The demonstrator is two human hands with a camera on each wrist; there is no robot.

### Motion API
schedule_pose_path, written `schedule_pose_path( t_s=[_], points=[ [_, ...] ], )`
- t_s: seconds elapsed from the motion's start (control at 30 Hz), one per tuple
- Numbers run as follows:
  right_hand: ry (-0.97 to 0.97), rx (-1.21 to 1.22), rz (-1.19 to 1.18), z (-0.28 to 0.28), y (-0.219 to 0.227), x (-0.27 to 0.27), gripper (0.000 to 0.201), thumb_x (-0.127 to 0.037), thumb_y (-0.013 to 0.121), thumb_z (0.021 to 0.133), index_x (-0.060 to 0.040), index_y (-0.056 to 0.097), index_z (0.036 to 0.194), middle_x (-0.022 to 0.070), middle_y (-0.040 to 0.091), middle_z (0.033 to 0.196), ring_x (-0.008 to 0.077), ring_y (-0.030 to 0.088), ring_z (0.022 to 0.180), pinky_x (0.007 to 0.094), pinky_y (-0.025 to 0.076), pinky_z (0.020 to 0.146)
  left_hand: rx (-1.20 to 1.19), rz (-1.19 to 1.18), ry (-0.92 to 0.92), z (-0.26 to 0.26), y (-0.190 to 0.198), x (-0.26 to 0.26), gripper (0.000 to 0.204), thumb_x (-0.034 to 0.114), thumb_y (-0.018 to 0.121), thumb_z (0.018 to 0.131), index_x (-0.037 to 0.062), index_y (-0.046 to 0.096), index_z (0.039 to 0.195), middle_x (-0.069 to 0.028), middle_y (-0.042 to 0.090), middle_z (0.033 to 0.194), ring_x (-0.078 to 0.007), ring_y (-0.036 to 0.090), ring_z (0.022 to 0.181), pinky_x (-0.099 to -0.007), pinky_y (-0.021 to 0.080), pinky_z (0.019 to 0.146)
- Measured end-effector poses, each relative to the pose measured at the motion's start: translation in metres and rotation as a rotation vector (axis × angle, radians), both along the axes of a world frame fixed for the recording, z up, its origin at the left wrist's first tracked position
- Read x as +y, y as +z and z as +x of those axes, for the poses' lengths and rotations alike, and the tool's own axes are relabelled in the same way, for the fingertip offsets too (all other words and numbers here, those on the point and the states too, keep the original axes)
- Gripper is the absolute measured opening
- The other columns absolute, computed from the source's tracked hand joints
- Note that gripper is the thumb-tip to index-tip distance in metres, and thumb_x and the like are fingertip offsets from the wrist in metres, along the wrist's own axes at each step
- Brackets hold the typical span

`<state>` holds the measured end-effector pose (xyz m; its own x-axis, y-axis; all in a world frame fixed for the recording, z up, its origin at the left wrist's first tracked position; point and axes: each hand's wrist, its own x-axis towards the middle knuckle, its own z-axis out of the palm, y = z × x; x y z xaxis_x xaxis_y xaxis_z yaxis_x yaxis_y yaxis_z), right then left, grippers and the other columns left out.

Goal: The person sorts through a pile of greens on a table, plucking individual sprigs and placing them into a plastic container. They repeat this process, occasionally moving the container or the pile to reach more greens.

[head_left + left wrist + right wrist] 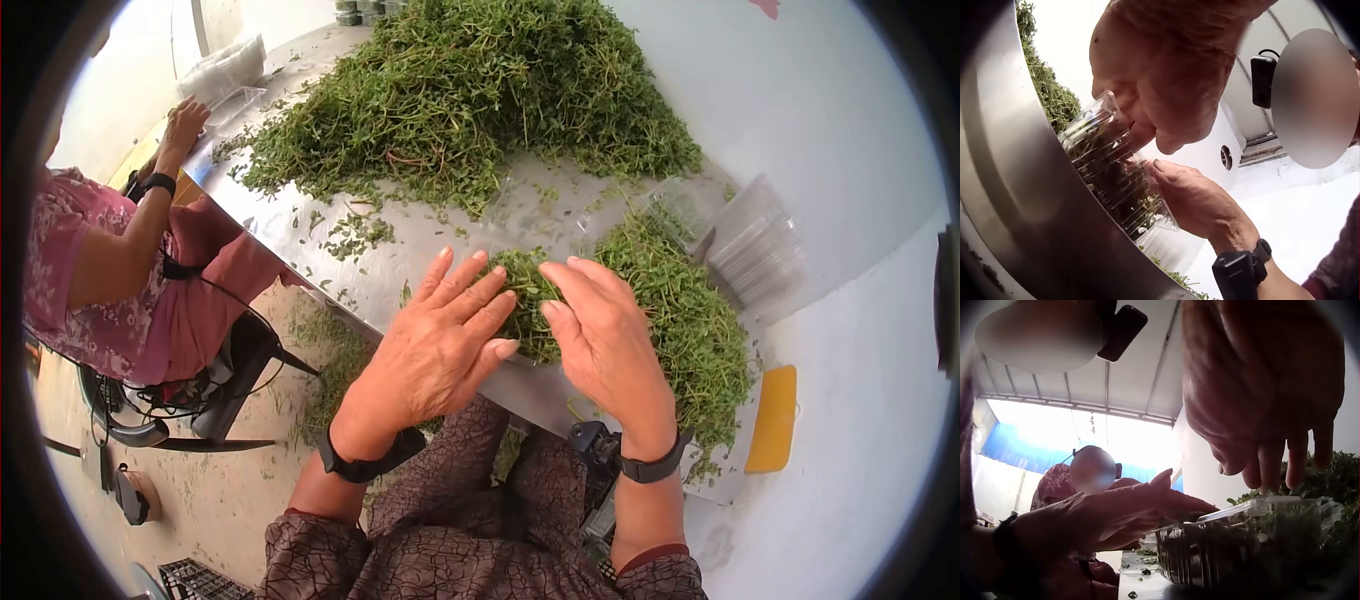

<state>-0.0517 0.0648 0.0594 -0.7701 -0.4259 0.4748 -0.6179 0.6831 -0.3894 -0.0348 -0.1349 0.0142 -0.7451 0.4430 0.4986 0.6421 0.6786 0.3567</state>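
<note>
While wearing dark patterned clothing (pixel 440 540) and black straps (pixel 655 462) on both wrists, holds both hands to a clear plastic container (pixel 1110 169) of cut greens (pixel 525 285) at the near edge of a metal counter (pixel 425 235). Spreads the left hand (pixel 440 345) palm down, fingers extended toward the container. Arches the right hand (pixel 600 325) opposite, fingers pointing down at the container's rim in the right wrist view. Cannot tell whether the right fingertips press on the greens or only on the rim. Has a smaller heap of leafy stems (pixel 690 320) just right of the container, and a yellow object (pixel 772 418) near the white wall. Shows, past that heap, a nested stack of clear containers (pixel 755 245) beside the wall. Faces, farther across the counter, a large mound of greens (pixel 480 90), with loose leaves (pixel 358 235) scattered on the metal nearby. Shares the counter, at left, with a seated person (pixel 85 245) in a pink patterned top. Includes, at the far end, a few small packed containers (pixel 368 10) behind the mound.
</note>
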Motion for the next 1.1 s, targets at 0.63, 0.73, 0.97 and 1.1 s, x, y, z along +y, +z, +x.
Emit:
schedule_pose_path(
  t_s=[0.63,0.73,0.97,1.1],
  points=[
    [0.078,0.007,0.107,-0.030,-0.026,-0.005,0.034,-0.001,0.058,0.085,0.0014,0.059,0.119,0.0237,0.067,0.104,0.0383,0.058,0.114,0.0483,0.043,0.099,0.012,0.050,-0.030,-0.002,0.001,0.002,0.034,0.016,0.060,0.091,-0.0044,0.059,0.118,-0.0220,0.059,0.127,-0.0379,0.053,0.125,-0.0541,0.028,0.117],
    [0.064,0.046,0.047,-0.022,-0.016,0.003,0.034,0.000,0.061,0.084,0.0018,0.060,0.118,0.0233,0.067,0.104,0.0369,0.059,0.113,0.0472,0.044,0.099,-0.008,0.048,-0.030,-0.001,0.001,0.003,0.036,0.012,0.060,0.090,-0.0040,0.059,0.121,-0.0220,0.057,0.132,-0.0381,0.051,0.128,-0.0533,0.027,0.117],
    [-0.046,0.094,0.027,-0.005,0.015,0.064,0.026,-0.001,0.065,0.083,0.0037,0.068,0.109,0.0197,0.069,0.109,0.0333,0.063,0.108,0.0431,0.049,0.096,0.080,0.157,0.118,0.013,-0.009,-0.010,0.041,0.003,0.063,0.086,-0.0011,0.059,0.126,-0.0211,0.051,0.142,-0.0392,0.045,0.136,-0.0520,0.030,0.116],
    [-0.283,-0.088,0.142,0.013,0.019,0.103,0.027,-0.003,0.066,0.082,0.0036,0.068,0.108,0.0188,0.069,0.112,0.0328,0.062,0.108,0.0404,0.049,0.095,0.037,0.249,0.158,0.021,-0.027,-0.019,0.048,-0.011,0.056,0.083,0.0016,0.059,0.129,-0.0200,0.048,0.146,-0.0371,0.044,0.138,-0.0460,0.037,0.112]
  ],
)
